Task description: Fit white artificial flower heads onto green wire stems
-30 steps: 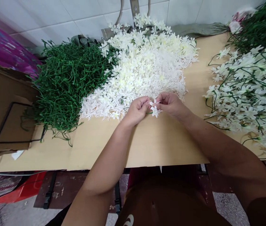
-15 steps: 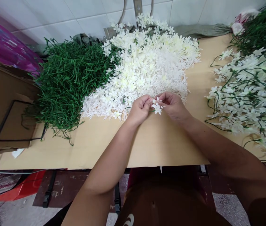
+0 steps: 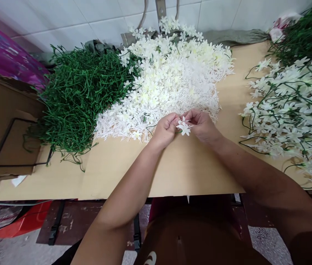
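My left hand [image 3: 166, 129] is closed in a pinch on the green stem of an artificial flower sprig, most of it hidden inside the fingers. White artificial flowers [image 3: 185, 129] stick out between my two hands, over the near edge of a white heap. Thumb and fingertips of my right hand [image 3: 202, 124] pinch at one of these white blossoms from the right; the exact contact is partly covered by petals. Just behind both hands lies the pile of loose white flower heads [image 3: 161, 81]. To its left sits a tangled pile of green plastic stems [image 3: 81, 92].
Assembled white flowers on green stems [image 3: 296, 114] are heaped at the right, with more green stems [image 3: 307, 36] behind. A cardboard box [image 3: 4, 121] and a black wire frame [image 3: 0, 147] stand left. The cardboard-covered table [image 3: 117, 173] ends near my body; a tiled wall bounds the back.
Both hands have shifted only slightly, staying together over the same spot. The white blossoms between the fingers have turned a little. The piles look the same.
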Tool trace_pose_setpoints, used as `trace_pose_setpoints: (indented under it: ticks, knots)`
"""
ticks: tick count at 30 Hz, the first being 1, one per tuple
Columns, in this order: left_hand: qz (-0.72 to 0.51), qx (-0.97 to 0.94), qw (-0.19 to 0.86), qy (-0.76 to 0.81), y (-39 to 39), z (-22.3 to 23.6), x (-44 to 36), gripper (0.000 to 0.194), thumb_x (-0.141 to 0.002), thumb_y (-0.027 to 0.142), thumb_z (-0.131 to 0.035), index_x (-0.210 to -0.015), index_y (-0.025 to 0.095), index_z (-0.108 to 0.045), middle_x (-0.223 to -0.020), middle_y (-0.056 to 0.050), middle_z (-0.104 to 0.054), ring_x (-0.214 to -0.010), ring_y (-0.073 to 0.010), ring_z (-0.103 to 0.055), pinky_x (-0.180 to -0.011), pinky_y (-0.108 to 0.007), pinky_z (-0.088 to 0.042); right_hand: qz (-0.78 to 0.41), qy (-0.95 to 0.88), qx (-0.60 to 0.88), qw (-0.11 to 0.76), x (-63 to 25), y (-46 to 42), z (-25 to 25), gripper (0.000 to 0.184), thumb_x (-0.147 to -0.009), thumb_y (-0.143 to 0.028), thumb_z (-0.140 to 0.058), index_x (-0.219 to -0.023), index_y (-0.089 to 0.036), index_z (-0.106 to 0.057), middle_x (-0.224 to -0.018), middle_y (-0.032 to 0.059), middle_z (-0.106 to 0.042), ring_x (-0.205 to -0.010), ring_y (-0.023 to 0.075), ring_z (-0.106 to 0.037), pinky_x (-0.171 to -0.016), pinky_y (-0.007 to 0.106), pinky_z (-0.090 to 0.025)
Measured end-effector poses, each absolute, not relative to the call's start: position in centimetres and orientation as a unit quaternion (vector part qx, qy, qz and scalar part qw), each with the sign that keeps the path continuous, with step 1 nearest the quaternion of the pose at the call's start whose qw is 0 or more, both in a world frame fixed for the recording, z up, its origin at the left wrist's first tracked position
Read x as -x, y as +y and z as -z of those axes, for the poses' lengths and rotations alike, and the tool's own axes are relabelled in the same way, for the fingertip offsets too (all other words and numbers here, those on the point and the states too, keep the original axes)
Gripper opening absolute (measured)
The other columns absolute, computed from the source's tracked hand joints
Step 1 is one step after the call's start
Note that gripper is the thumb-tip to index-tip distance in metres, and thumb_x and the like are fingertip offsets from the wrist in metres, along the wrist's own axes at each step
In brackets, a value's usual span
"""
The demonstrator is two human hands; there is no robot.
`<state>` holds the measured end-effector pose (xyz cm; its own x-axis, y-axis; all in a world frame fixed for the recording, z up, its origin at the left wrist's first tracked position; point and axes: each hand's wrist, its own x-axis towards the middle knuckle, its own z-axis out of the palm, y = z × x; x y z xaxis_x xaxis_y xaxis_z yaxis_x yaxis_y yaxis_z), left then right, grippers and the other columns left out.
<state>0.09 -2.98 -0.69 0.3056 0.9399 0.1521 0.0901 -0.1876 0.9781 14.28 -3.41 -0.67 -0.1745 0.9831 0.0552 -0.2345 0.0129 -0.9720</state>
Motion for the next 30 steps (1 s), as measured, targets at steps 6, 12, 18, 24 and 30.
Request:
trace_pose_setpoints:
  ticks: [6,12,18,24,30]
  knots:
    - [-0.43,-0.63,0.502,0.408,-2.6,0.8,-0.3,0.043,-0.078,0.056,-0.058,-0.059,0.02,-0.044,-0.055,0.003,-0.042,-0.055,-0.0109,-0.035,-0.057,-0.026,-0.033,-0.573,-0.477,0.422,0.515,-14.0,-3.0,1.2,0.04,-0.047,-0.034,-0.088,-0.06,-0.019,-0.053,-0.063,-0.0038,-0.06,-0.062,0.0093,-0.054,-0.061,0.025,-0.045]
    - [-0.425,-0.594,0.553,0.4,-2.3,0.8,0.1,0.05,-0.072,0.065,-0.062,-0.062,0.018,-0.05,-0.057,0.003,-0.045,-0.056,-0.0099,-0.037,-0.055,-0.025,-0.031,-0.636,-0.432,0.388,0.508,-14.9,-2.9,0.0,0.041,-0.044,-0.036,-0.091,-0.062,-0.018,-0.058,-0.061,-0.0054,-0.059,-0.061,0.0085,-0.056,-0.061,0.024,-0.048]
    - [-0.413,-0.603,0.563,0.385,-2.5,0.5,0.4,0.047,-0.075,0.062,-0.062,-0.063,0.018,-0.051,-0.059,0.003,-0.045,-0.055,-0.0095,-0.037,-0.053,-0.025,-0.031,-0.695,-0.384,0.354,0.495,-15.4,-2.8,-0.2,0.043,-0.044,-0.039,-0.091,-0.063,-0.017,-0.06,-0.061,-0.005,-0.062,-0.062,0.0087,-0.06,-0.066,0.025,-0.053]
    - [-0.418,-0.595,0.581,0.365,-2.7,0.1,0.3,0.047,-0.073,0.061,-0.064,-0.062,0.017,-0.052,-0.057,0.003,-0.044,-0.053,-0.0087,-0.035,-0.052,-0.025,-0.029,-0.743,-0.358,0.32,0.466,-15.6,-2.7,0.0,0.036,-0.048,-0.032,-0.091,-0.063,-0.017,-0.063,-0.064,-0.004,-0.066,-0.064,0.0093,-0.064,-0.068,0.025,-0.055]
    - [-0.403,-0.599,0.594,0.356,-3.0,-0.1,0.4,0.046,-0.075,0.058,-0.063,-0.061,0.017,-0.05,-0.057,0.003,-0.045,-0.052,-0.0084,-0.035,-0.052,-0.025,-0.027,-0.752,-0.367,0.303,0.455,-15.8,-2.7,0.1,0.037,-0.048,-0.03,-0.092,-0.06,-0.016,-0.06,-0.06,-0.0047,-0.066,-0.058,0.0079,-0.062,-0.061,0.022,-0.054]
